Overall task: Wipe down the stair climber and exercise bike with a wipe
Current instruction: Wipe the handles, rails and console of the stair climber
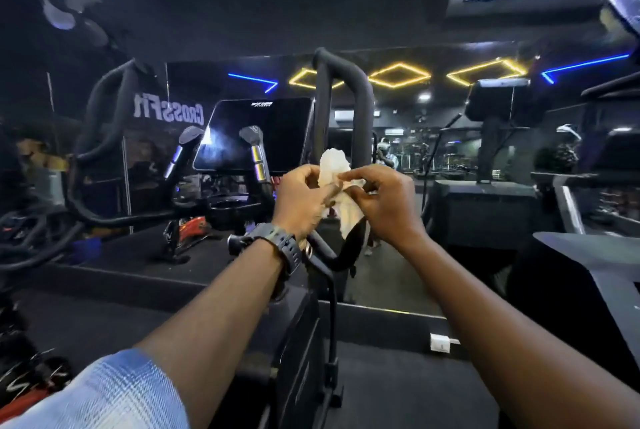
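**A:** Wipe (334, 182) is hanging crumpled between both hands, up in front of the black handlebar loop (346, 89) and not touching it.

**B:** Left hand (304, 198) is pinching one edge, right hand (381, 201) is pinching the other.

**A:** I'd say they're preparing it. Best to spread it flat, fold a clean face outward, then start on the bar beside the dark console screen (256, 134).

Both your arms reach forward at chest height, your left hand (304, 198), with a dark wristwatch (277, 248) on its wrist, and your right hand (384, 201) meet, fingers curled, each pinching the crumpled white wipe (337, 182) between them.
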{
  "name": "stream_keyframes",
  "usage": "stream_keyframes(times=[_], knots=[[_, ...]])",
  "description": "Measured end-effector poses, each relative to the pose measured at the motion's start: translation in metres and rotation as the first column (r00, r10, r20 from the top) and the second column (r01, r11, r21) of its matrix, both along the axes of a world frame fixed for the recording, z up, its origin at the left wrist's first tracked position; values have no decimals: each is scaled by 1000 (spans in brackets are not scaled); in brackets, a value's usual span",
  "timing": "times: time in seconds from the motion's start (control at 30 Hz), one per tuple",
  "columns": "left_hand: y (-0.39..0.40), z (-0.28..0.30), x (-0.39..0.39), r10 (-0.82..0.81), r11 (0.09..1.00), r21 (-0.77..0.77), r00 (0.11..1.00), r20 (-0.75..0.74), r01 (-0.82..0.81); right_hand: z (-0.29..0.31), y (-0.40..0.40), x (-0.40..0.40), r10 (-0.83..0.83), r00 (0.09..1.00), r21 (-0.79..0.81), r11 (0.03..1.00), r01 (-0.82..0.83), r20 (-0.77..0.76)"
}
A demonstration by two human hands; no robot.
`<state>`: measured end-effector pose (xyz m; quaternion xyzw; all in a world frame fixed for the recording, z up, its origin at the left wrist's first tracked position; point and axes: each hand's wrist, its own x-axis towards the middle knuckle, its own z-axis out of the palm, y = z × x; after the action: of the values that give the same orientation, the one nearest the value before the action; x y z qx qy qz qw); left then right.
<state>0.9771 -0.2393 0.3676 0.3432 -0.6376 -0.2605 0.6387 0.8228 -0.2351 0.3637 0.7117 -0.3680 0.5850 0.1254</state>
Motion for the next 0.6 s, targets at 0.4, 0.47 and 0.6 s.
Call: stream_keyframes(times=[0.4,0.47,0.6], knots=[[-169,45,15,112,994,28,988,-110,-109,87,-140,11,-110,994,-30,994,109,-26],[-178,51,9,144,990,23,985,-96,-143,99,-154,15,-148,983,-56,988,142,-111],[-190,52,6,94,996,-1,993,-66,-95,116,-170,25,-208,926,-104,977,184,-316]])
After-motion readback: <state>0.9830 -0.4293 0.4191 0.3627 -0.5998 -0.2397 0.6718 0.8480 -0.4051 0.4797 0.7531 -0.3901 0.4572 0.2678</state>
